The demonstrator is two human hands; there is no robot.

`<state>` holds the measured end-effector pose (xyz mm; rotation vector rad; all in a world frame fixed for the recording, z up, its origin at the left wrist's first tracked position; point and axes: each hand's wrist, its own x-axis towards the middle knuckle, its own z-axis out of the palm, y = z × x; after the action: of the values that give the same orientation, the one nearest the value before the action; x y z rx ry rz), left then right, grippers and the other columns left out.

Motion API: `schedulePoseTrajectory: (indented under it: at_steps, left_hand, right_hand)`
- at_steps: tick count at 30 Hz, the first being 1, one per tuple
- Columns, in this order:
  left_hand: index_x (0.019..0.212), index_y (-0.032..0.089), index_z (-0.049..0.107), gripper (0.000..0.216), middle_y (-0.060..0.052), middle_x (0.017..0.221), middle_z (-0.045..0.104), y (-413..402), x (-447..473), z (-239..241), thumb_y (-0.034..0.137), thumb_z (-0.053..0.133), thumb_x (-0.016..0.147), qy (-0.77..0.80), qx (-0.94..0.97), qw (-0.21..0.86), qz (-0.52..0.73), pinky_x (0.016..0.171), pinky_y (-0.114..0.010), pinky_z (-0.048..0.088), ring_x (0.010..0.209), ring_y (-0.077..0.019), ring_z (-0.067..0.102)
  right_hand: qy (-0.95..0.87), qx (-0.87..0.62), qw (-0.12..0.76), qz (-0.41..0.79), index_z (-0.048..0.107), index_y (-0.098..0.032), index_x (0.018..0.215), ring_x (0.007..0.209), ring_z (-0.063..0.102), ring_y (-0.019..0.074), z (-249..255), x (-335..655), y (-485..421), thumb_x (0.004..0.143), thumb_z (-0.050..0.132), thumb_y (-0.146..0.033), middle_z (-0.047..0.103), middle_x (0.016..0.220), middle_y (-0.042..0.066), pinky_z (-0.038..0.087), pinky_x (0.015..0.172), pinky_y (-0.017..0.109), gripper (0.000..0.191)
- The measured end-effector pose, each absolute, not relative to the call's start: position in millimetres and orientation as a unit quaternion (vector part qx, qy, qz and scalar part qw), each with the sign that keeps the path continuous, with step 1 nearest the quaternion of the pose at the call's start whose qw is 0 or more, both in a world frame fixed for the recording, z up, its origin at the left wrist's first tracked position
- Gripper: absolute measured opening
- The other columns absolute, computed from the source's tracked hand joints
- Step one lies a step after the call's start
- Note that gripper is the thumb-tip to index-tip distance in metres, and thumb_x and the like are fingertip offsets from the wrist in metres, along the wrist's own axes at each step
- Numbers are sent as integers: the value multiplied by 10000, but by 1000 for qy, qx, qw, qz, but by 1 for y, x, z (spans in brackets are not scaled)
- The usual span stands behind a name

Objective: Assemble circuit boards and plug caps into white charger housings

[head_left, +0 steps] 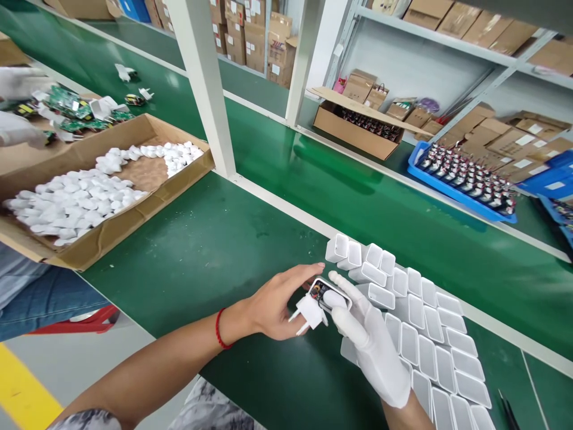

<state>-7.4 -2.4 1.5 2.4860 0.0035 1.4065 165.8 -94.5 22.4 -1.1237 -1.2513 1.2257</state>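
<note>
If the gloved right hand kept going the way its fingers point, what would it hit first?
The right hand points up-left at the charger it already touches, held with the left hand. Beyond that, probably bare green mat; depth is unclear.

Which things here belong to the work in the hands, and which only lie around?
In use:
left hand
gloved right hand
charger plug, held by both
empty white housings

Lying about:
box of white plug parts
blue tray
cardboard box
circuit boards
</note>
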Motion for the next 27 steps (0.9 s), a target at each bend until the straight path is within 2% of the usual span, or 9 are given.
schedulePoseTrajectory:
  at_steps: [3,6,8,14,18,20,22,24,27]
  left_hand:
    - [1492,64,246,859,-231,1286,519,-5,-3,0,360,694,822,14,861,137,489,1027,-325,464,1185,-244,567]
    - [1522,56,168,850,-212,1176,570,-8,1,-4,287,641,855,41,861,109,495,972,-319,506,1053,-214,636]
    - [1516,49,212,810,-222,1168,572,-8,3,-6,265,614,847,36,852,76,518,979,-353,506,1053,-242,641]
    - [1480,178,361,636,-168,1224,590,-8,1,-11,207,601,892,25,816,237,527,928,-284,508,1105,-207,612]
    - [1429,144,426,542,-102,1020,651,-10,0,-5,185,578,910,37,816,311,486,820,-247,500,852,-130,612]
    - [1380,115,461,505,-97,997,649,-10,-2,1,160,587,893,34,825,309,472,761,-226,483,773,-105,572]
    - [1356,93,472,518,-120,1040,639,-10,-5,7,161,614,863,17,840,280,464,763,-230,479,800,-117,567]
    - [1367,101,456,536,-139,1100,634,-9,-7,10,136,608,855,7,849,262,458,798,-235,480,854,-128,587]
    - [1337,128,484,516,-129,1093,632,-6,-8,6,121,609,836,-1,836,261,482,792,-242,468,865,-133,571]
  right_hand:
    - [-537,-487,485,489,255,-107,1477,1302,480,230,21,163,-95,833,624,-671,396,1469,184,400,1117,343,933]
    - [-527,-505,484,482,216,-119,1492,1307,475,218,19,160,-95,785,644,-715,428,1446,178,387,1126,335,1020]
    - [-518,-505,495,482,218,-127,1487,1323,458,217,19,160,-96,782,640,-724,430,1446,174,394,1117,319,1015]
    - [-522,-487,498,492,203,-127,1489,1215,537,222,16,162,-98,818,598,-720,466,1404,183,394,1116,378,979]
    - [-572,-515,469,433,223,-195,1487,1381,367,205,10,165,-96,837,576,-713,332,1515,116,284,1185,407,903]
    - [-576,-514,467,431,206,-195,1496,1376,369,205,10,167,-96,834,568,-724,333,1508,115,279,1185,401,921]
    - [-575,-507,466,441,176,-144,1507,1277,466,214,12,168,-96,819,562,-746,435,1408,152,338,1149,383,992]
    - [-581,-511,463,432,188,-71,1508,1020,565,206,15,169,-96,806,546,-771,564,1126,144,411,1084,386,1054]
    - [-605,-519,426,428,174,-59,1536,796,510,185,19,170,-96,846,490,-765,513,848,68,441,1027,419,1036]
